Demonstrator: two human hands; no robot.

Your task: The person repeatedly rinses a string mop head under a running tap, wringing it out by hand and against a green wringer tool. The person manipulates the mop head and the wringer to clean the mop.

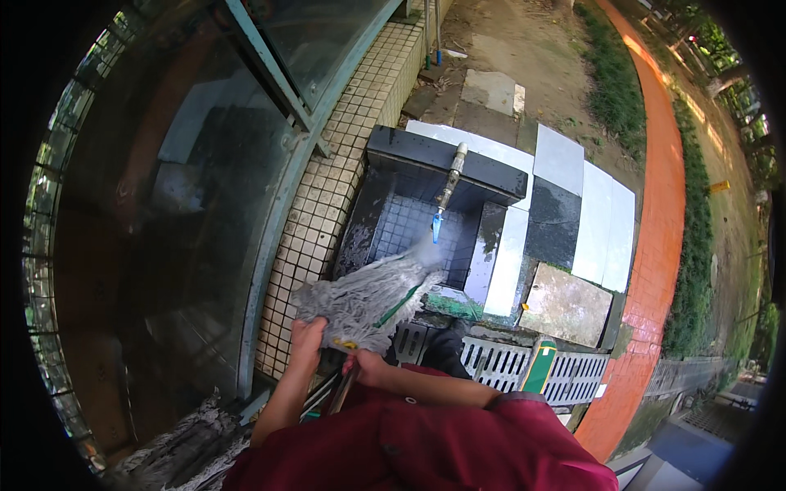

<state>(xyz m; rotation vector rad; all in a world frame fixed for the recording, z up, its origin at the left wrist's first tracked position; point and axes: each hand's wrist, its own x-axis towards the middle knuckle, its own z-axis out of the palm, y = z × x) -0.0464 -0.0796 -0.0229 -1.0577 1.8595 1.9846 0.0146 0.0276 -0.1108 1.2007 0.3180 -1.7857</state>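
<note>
A grey string mop head (374,291) lies over the near edge of a dark tiled basin (393,227), its strands reaching inside. Water runs from the tap (451,178) with a blue lever handle (436,228) onto the far end of the strands. My left hand (307,334) grips the strands at the mop head's near left side. Just below the mop head, my right hand (367,366) is closed around the mop handle (342,393). A green strip (398,307) and a yellow piece (346,344) show among the strands.
A white-tiled ledge (313,227) and framed glass panel (202,153) run along the left. More mop strands (190,445) lie at the lower left. Drain grates (494,362) and a green box-like object (540,366) are at right, before stone slabs (568,304) and an orange path (660,245).
</note>
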